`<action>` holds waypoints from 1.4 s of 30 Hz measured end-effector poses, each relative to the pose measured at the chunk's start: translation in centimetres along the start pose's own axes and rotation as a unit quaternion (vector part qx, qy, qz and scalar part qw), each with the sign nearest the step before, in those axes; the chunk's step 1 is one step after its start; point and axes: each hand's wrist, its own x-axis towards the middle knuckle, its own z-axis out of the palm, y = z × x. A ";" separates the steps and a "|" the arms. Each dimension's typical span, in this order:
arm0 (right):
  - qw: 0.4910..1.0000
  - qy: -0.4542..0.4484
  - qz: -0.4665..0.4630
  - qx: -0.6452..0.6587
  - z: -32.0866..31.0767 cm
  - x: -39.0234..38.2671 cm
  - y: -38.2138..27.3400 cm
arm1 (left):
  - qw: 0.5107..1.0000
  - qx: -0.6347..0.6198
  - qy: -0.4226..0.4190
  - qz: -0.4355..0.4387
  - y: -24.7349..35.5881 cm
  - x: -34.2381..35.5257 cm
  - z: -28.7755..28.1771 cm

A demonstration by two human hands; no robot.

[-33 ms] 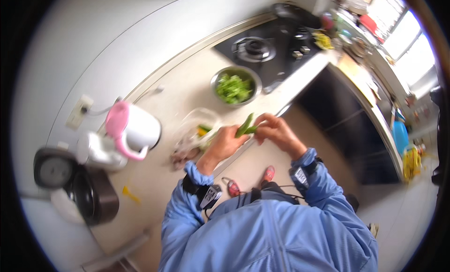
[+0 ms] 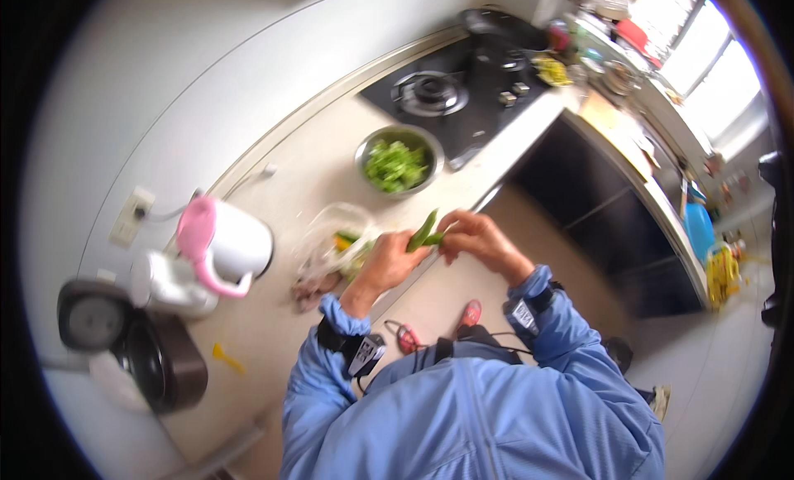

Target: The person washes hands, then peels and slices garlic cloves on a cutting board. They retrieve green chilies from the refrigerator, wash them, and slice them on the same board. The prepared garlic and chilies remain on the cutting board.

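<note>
The person's left hand (image 2: 387, 263) is closed around a slender, curved green pepper-like vegetable (image 2: 423, 232), its upper end sticking up clear of the fingers. A shorter green piece (image 2: 434, 240) lies close beside it, pointing toward the right hand (image 2: 481, 242). That hand's thumb and fingers are bent inward at the tip of this piece; I cannot tell whether its grip pinches the piece or only touches it. Both hands and the green vegetable are over the front edge of the pale beige tabletop (image 2: 256, 335).

Just left of the left hand, a crumpled, see-through plastic bag (image 2: 313, 271) rests on the tabletop, with yellow and green vegetables (image 2: 342, 242) showing at it. Beyond the hands, a round, shiny metal bowl (image 2: 361, 156) holds bright green leafy pieces (image 2: 395, 165). It stands near a black glass gas stove (image 2: 471, 132).

Farther left are a white kettle with a pink lid and handle (image 2: 244, 238), a white plastic jug (image 2: 165, 283), a dark brown rice cooker with its lid raised (image 2: 184, 368), and a small yellow plastic utensil (image 2: 227, 358)
</note>
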 end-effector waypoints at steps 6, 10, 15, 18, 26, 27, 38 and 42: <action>0.990 0.073 0.003 -0.124 -6.2 -5.4 0.4 | 0.997 -0.002 -0.071 0.037 5.0 3.2 6.5; 0.984 0.148 -0.069 -0.067 -11.6 -9.9 1.7 | 0.990 0.004 -0.107 0.091 8.0 6.6 12.3; 0.964 0.243 -0.103 0.022 -19.0 -16.0 3.7 | 0.975 -0.007 -0.180 0.131 12.0 11.3 21.4; 0.938 0.313 -0.125 0.081 -23.0 -20.2 5.1 | 0.963 -0.016 -0.245 0.113 14.4 13.7 27.2; 0.804 0.469 -0.180 0.320 -30.5 -30.6 7.5 | 0.887 -0.218 -0.407 0.016 20.2 17.2 42.0; 0.777 0.478 -0.195 0.359 -31.2 -31.5 8.0 | 0.871 -0.244 -0.427 0.002 20.7 17.4 43.4; 0.740 0.642 -0.130 0.154 -37.3 -41.8 9.5 | 0.822 -0.236 -0.519 -0.012 24.1 20.7 57.6; 0.723 0.681 -0.093 0.065 -41.2 -43.0 8.7 | 0.835 -0.122 -0.530 0.088 26.4 23.7 62.9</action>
